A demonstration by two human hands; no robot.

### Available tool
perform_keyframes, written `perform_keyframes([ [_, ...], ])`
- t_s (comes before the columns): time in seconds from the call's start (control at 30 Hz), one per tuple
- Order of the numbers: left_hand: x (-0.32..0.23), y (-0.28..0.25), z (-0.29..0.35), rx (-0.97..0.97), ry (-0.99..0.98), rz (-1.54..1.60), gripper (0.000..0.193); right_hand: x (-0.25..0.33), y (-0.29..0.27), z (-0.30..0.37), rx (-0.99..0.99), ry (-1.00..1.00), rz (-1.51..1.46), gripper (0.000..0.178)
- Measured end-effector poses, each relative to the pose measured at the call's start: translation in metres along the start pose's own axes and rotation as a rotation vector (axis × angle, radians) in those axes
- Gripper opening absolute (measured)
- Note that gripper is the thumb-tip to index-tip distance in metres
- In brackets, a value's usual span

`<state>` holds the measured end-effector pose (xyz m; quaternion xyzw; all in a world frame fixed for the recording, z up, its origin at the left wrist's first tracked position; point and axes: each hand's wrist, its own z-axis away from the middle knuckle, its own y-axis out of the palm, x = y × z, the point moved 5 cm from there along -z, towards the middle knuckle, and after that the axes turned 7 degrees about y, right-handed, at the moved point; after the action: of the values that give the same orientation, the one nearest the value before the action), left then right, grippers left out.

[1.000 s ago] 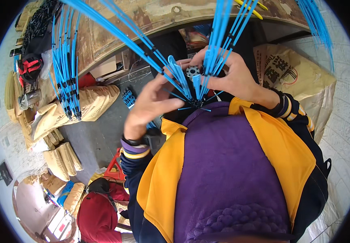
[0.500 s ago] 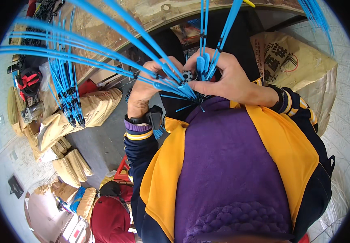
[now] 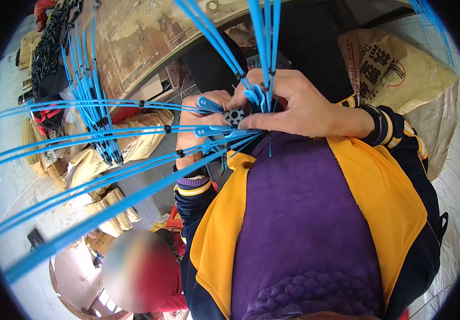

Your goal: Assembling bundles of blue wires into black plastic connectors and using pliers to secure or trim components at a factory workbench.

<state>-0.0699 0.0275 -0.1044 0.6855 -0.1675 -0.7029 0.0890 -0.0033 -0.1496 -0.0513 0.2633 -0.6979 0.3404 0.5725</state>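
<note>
A notched grey-black hub [image 3: 235, 116] sits between my hands in front of my chest, part of an umbrella frame. Long blue ribs [image 3: 115, 213] with black joints fan out from it, some to the left and lower left, others upward. My right hand [image 3: 299, 106] is closed on it from the right, thumb at the hub's lower edge and forefinger over the top. From the left side, my left hand [image 3: 198, 106] grips behind the hub and ribs; most of its fingers are hidden. Flat blue rib ends cluster close around the hub.
A worn wooden table [image 3: 134, 48] stands ahead, with a black tangled pile [image 3: 54, 53] at its left. A bundle of blue ribs [image 3: 89, 101] hangs near a tan sack [image 3: 136, 150]. At right lies a large printed sack [image 3: 422, 80]. Another person in red [image 3: 160, 266] is lower left.
The frame has turned in my hands, with several ribs swinging from the upper left down to the left and lower left. More of the hub's face shows. Both hands stay around it.
</note>
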Motion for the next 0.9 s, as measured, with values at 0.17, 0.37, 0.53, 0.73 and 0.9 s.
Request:
perform_keyframes([
  [0.17,-0.001,0.01,-0.009,0.083,0.053,0.064,0.021,-0.001,-0.003,-0.004,0.091,0.027,-0.09,0.027],
  [0.37,0.0,0.01,-0.01,0.089,0.053,0.141,0.024,-0.006,-0.003,-0.002,0.097,0.037,-0.142,0.028],
  [0.53,-0.003,0.018,-0.004,0.026,-0.165,0.103,0.028,-0.008,-0.006,-0.006,0.074,0.005,-0.056,0.028],
  [0.73,-0.017,0.027,-0.008,0.036,-0.31,0.054,0.033,0.002,-0.008,-0.021,0.264,-0.026,0.014,0.027],
  [0.9,0.001,0.008,-0.009,-0.02,-0.127,-0.101,0.034,-0.005,-0.011,-0.025,0.264,0.081,-0.13,0.026],
])
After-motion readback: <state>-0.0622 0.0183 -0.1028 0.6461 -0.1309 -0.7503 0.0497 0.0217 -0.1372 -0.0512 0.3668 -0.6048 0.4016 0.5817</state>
